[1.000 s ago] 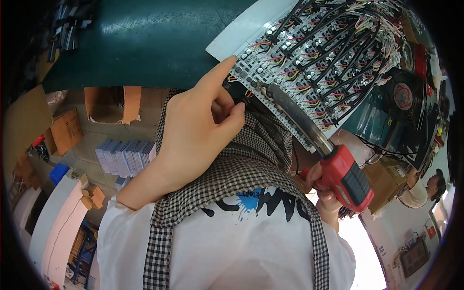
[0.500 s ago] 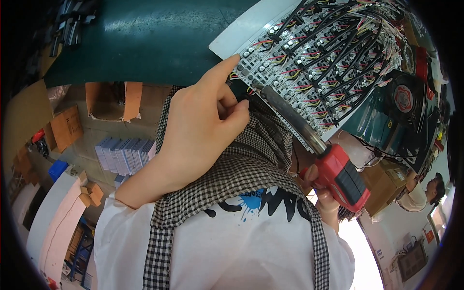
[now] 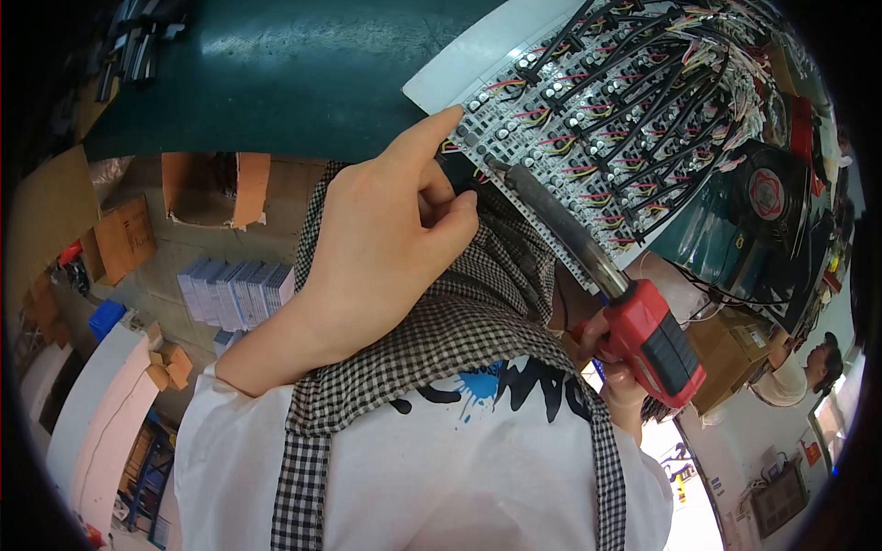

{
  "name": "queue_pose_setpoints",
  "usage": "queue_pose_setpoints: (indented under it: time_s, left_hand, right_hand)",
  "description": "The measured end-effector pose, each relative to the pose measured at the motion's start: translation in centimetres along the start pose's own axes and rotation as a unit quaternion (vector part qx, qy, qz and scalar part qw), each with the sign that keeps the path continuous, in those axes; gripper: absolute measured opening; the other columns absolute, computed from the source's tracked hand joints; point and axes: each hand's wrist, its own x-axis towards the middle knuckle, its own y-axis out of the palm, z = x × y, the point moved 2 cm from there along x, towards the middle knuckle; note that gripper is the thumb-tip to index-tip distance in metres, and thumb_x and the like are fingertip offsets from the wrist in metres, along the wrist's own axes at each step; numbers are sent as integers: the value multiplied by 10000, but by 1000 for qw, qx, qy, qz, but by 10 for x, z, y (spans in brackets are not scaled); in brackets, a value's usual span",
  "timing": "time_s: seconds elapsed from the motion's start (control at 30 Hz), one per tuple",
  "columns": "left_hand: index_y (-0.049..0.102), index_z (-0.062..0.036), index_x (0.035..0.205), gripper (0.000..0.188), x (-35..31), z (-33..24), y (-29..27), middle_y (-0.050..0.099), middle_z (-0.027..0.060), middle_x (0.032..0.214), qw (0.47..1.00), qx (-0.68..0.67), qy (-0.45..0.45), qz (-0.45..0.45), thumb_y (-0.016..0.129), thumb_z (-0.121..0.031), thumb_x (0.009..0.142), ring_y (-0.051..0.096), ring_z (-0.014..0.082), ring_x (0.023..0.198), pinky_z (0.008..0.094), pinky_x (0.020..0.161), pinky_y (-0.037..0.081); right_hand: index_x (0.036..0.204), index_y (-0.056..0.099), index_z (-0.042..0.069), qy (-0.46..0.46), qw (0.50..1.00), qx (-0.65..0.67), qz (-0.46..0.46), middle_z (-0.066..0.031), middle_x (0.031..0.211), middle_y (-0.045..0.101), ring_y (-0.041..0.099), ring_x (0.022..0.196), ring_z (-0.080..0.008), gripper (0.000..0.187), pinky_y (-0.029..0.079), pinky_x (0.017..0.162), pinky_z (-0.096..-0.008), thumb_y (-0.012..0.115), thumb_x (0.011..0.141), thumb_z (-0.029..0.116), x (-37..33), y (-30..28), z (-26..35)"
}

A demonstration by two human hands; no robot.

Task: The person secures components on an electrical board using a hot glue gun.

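Note:
My right hand [image 3: 623,374] is wrapped around the red handle of a soldering gun [image 3: 666,344]. Its long metal barrel slants up and left, its tip at the near left edge of a panel of small white circuit boards [image 3: 514,151]. Black cables [image 3: 634,87] with red, yellow and white wires spread across the panel. My left hand [image 3: 390,220] has its index finger stretched to the panel's left corner. Its thumb and other fingers curl together below; what they pinch, if anything, is hidden. Short coloured wires [image 3: 482,173] show between these fingers and the tip.
The panel lies on white card [image 3: 450,69] on a green worktable [image 3: 276,83]. A spool [image 3: 770,188] stands at right, above a cardboard box [image 3: 735,344]. Stacked pale sheets [image 3: 236,292] and an open carton [image 3: 216,191] are at left. Another person [image 3: 799,372] is far right.
The panel, soldering gun and left fingertips sit slightly farther right in the picture. The tip remains near the panel's edge, and both hands keep their pose.

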Motion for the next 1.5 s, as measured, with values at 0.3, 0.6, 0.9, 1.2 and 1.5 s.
queue_pose_setpoints:
  time_s: [0.3, 0.6, 0.9, 1.2, 1.5]
  left_hand:
    - [462, 34, 1177, 483, 0, -3, -2, 572, 98, 616, 1000, 9, -10, 2, 609, -35, 723, 566, 186, 517, 280, 514, 439]
    - [463, 26, 1179, 481, 1, -5, -3, 576, 100, 617, 1000, 27, -6, -3, 608, -35, 724, 570, 190, 518, 280, 516, 442]
    - [464, 31, 1181, 482, 2, -6, -2, 579, 100, 620, 999, 37, -15, 2, 607, -37, 726, 571, 178, 519, 273, 521, 444]
    - [464, 40, 1182, 482, 1, -6, -2, 579, 96, 623, 999, 37, -5, -1, 605, -37, 728, 564, 167, 514, 266, 523, 442]
    - [468, 42, 1177, 477, 1, -7, -1, 578, 99, 620, 999, 33, -10, 5, 606, -36, 727, 567, 166, 516, 265, 520, 441]
  right_hand:
    - [1171, 431, -95, -53, 985, -164, 25, -109, 837, 624, 603, 627, -174, 776, 461, 541, -263, 658, 719, 494, -12, -14, -17]
    - [1204, 386, -91, -13, 983, -181, -33, -116, 803, 612, 607, 670, -174, 781, 483, 592, -246, 731, 694, 390, -17, -14, -15]
    - [1117, 441, -122, 12, 996, 76, -41, -97, 739, 590, 553, 562, -139, 757, 433, 499, -215, 715, 694, 443, 3, 5, 6]
    - [1124, 454, -135, -58, 997, -49, -24, -135, 832, 611, 572, 582, -141, 755, 439, 509, -202, 706, 704, 439, -10, -10, -16]
    - [1132, 443, -133, -57, 998, 1, -21, -153, 911, 608, 563, 565, -140, 713, 439, 496, -210, 720, 716, 376, -9, -5, -22]
